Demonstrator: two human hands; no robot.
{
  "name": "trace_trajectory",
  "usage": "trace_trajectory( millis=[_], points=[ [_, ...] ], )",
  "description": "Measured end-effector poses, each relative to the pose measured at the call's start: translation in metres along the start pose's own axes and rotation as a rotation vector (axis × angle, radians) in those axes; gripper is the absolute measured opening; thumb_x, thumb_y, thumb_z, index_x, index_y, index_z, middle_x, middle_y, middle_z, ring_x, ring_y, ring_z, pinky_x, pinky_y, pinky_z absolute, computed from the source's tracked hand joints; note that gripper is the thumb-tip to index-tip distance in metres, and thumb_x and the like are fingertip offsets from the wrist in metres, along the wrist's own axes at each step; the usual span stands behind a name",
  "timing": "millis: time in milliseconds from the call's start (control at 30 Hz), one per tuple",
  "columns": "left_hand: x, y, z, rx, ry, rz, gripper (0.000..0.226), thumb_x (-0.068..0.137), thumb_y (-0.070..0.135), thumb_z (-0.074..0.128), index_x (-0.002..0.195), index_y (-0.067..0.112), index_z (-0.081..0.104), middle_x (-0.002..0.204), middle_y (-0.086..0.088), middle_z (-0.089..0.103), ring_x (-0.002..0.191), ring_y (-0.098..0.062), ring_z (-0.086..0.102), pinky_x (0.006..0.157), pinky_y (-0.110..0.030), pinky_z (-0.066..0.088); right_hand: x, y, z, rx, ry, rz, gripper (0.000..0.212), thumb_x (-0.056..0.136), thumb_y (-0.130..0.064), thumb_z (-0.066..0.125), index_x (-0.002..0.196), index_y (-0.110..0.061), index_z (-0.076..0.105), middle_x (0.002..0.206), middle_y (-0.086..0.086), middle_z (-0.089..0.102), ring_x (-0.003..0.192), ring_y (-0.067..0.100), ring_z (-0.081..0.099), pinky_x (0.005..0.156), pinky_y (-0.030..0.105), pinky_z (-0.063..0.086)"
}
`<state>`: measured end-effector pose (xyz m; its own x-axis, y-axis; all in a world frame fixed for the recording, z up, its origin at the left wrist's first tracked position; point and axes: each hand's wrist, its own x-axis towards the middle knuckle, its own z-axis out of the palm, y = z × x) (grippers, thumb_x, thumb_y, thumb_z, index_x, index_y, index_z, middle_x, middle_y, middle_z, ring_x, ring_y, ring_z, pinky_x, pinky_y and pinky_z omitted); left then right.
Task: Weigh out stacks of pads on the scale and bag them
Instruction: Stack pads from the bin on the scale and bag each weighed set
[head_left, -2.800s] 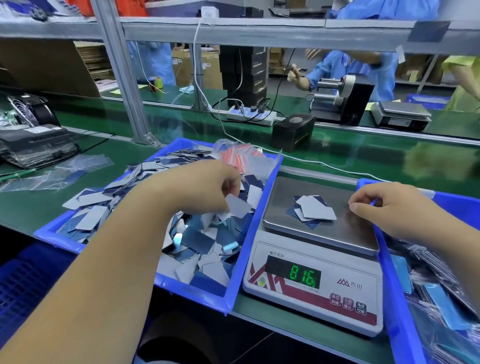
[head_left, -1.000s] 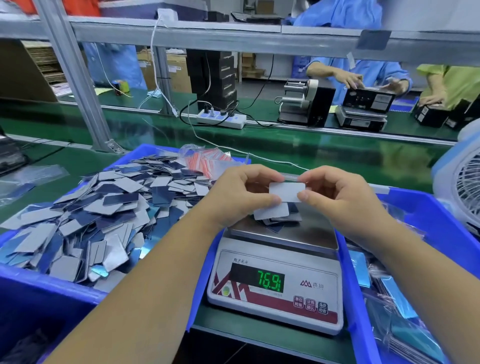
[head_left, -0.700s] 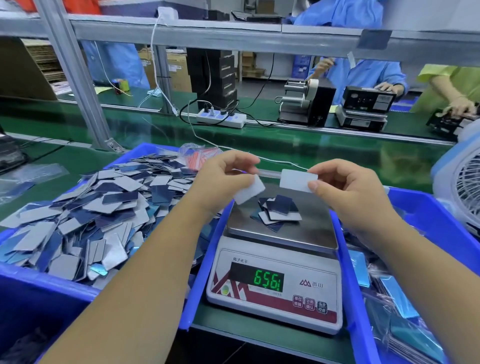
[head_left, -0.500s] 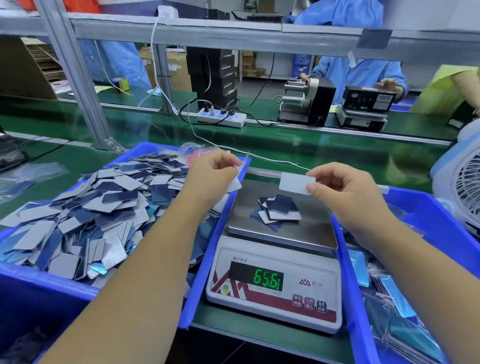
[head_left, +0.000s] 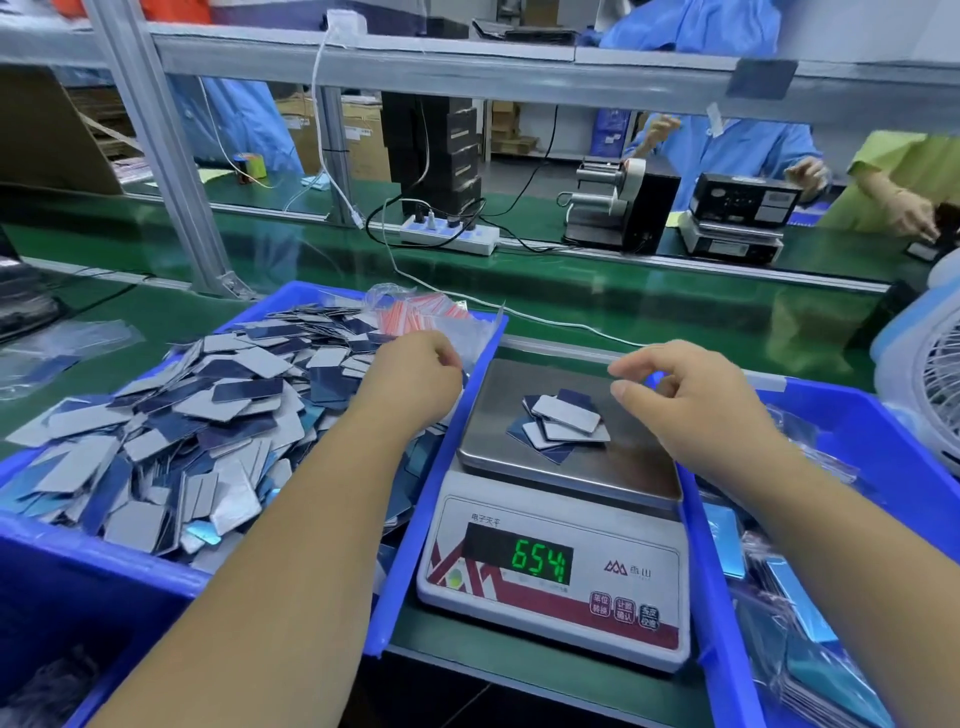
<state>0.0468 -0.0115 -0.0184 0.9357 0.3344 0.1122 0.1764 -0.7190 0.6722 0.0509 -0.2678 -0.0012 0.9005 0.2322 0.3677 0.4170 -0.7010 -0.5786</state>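
At the centre of the green tabletop (head_left: 649, 317), a scale (head_left: 561, 525) is being flanked by two blue trays: a left tray (head_left: 410, 530) holding the loose supply and a right tray (head_left: 711, 587) holding what appear to be filled bags, an arrangement judged to be keeping supply, weighing and packing within reach. On the scale's steel pan, a small stack of pads (head_left: 563, 423) is being weighed, fanned rather than squared; about five or six can be counted, and the single display is reading 654. Left of the scale, loose pads (head_left: 197, 415) are lying heaped, too many to be counted. Over that heap's near corner, the left hand (head_left: 410, 382) is being held with its grip curled; whether a pad is being pinched cannot be told. Above the scale's right edge, the right hand (head_left: 691, 400) is hovering with its grip released, nothing being grasped. Behind the left tray's far corner, one bundle of red-striped bags (head_left: 421, 314) is waiting.
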Motion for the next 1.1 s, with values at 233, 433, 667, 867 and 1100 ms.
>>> trace_trajectory(
  millis=[233,433,667,867,1100],
  points=[
    [-0.021,0.035,0.011,-0.706,-0.089,0.335,0.040,0.090,0.001,0.047,0.083,0.037,0.063,0.079,0.020,0.062,0.044,-0.010,0.050,0.043,-0.021,0.041,-0.009,-0.013,0.003,0.170,-0.088,-0.133,0.005,0.085,-0.031,0.072,0.082,-0.034,0.070,0.073,-0.019,0.065,0.058,0.003,0.051,0.059,0.019,0.041],
    [-0.030,0.052,0.025,-0.836,-0.148,0.472,0.021,0.085,0.018,0.064,0.086,0.039,0.064,0.082,0.020,0.062,0.064,-0.016,0.055,0.061,-0.027,0.047,-0.017,-0.031,0.012,0.234,-0.115,-0.239,0.015,0.081,-0.031,0.077,0.084,-0.037,0.064,0.076,-0.021,0.065,0.063,0.014,0.055,0.061,0.024,0.045],
    [-0.034,0.057,0.027,-0.887,-0.220,0.484,0.010,0.088,0.023,0.064,0.088,0.033,0.065,0.079,0.020,0.063,0.068,-0.006,0.059,0.067,-0.022,0.050,-0.017,-0.030,0.012,0.450,-0.075,-0.175,0.021,0.080,-0.008,0.078,0.084,-0.026,0.068,0.072,0.002,0.069,0.061,0.024,0.061,0.057,0.031,0.051],
    [-0.023,0.044,0.025,-0.815,-0.141,0.403,0.017,0.090,0.027,0.058,0.085,0.042,0.065,0.091,0.002,0.065,0.073,-0.004,0.060,0.070,-0.017,0.048,-0.008,-0.018,0.005,0.318,0.124,-0.154,0.041,0.081,-0.003,0.072,0.087,-0.044,0.068,0.078,-0.019,0.070,0.062,0.001,0.058,0.062,0.007,0.044],
    [-0.012,0.028,0.028,-0.581,-0.042,0.306,0.025,0.092,0.009,0.057,0.085,0.032,0.064,0.075,0.016,0.059,0.059,-0.001,0.047,0.056,-0.010,0.040,-0.006,-0.007,0.007,-0.043,-0.092,-0.235,0.028,0.076,-0.001,0.070,0.081,-0.028,0.074,0.085,-0.012,0.069,0.073,0.008,0.058,0.070,0.016,0.045]
  ],
)
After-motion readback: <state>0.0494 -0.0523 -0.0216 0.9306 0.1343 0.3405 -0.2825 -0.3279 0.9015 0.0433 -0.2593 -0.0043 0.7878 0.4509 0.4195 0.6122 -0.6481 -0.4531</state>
